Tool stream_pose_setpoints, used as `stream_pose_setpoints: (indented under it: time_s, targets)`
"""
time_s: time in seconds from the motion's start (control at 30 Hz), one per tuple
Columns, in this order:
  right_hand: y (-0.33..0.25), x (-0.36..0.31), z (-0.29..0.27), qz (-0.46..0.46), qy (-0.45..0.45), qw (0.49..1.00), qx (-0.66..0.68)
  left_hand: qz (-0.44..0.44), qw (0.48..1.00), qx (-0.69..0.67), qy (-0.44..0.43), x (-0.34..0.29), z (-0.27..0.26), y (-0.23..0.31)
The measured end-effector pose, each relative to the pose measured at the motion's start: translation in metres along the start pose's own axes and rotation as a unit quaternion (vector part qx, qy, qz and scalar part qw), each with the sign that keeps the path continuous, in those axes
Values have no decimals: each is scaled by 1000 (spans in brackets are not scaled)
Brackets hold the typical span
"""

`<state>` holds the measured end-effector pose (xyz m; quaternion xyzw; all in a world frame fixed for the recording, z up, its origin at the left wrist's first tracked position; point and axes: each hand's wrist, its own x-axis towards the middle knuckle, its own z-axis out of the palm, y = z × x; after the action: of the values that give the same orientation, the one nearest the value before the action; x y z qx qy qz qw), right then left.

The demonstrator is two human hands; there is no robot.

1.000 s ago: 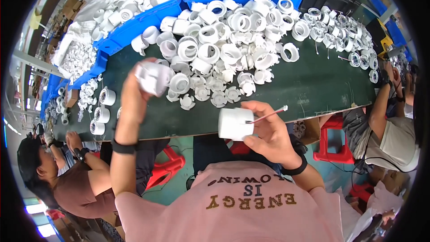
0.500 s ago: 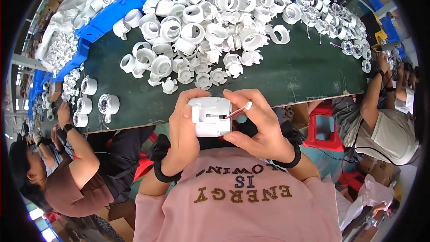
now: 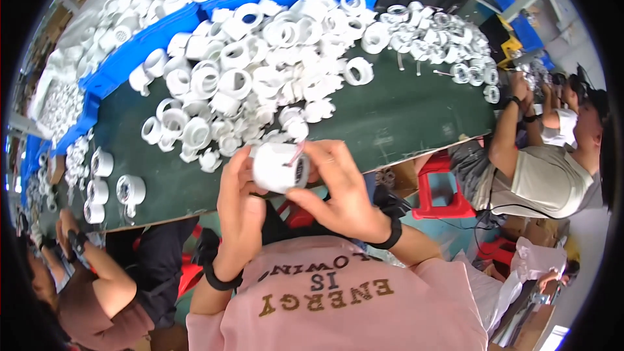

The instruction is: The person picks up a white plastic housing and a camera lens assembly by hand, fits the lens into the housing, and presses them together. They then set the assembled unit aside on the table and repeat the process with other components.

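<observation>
Between my two hands is a rounded white plastic housing, slightly blurred, with a thin reddish wire at its upper right and a dark face on its right side. My left hand closes on the housing's left side. From the right, my right hand grips it with the thumb below and the fingers above. Just beyond lies a heap of white plastic rings and caps on the dark green table.
Blue bins full of white parts line the back. Finished-looking round units with clear fronts stand at the left; more clear-fronted parts are piled at right. Co-workers sit on both sides, near a red stool.
My view has shifted, so the table contents appear further left. The housing has been turned in my hands: its slotted side faced me before; now a smooth rounded side and dark face show.
</observation>
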<state>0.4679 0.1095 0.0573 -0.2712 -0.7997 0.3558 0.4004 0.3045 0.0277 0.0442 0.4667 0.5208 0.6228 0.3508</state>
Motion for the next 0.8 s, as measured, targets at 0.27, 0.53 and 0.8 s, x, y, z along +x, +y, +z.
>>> stream_pose_setpoints:
  time_s: [0.27,0.53,0.8]
  targets:
    - [49,65,-49,-71,-61,984,-151,-143,980,-23,138,3,-53,-15]
    - [262,121,-200,131,187,858,-460,-204,929,174,256,-19,-194,-10]
    - [258,131,-189,112,30,780,-614,-137,898,308,284,6,-274,-55]
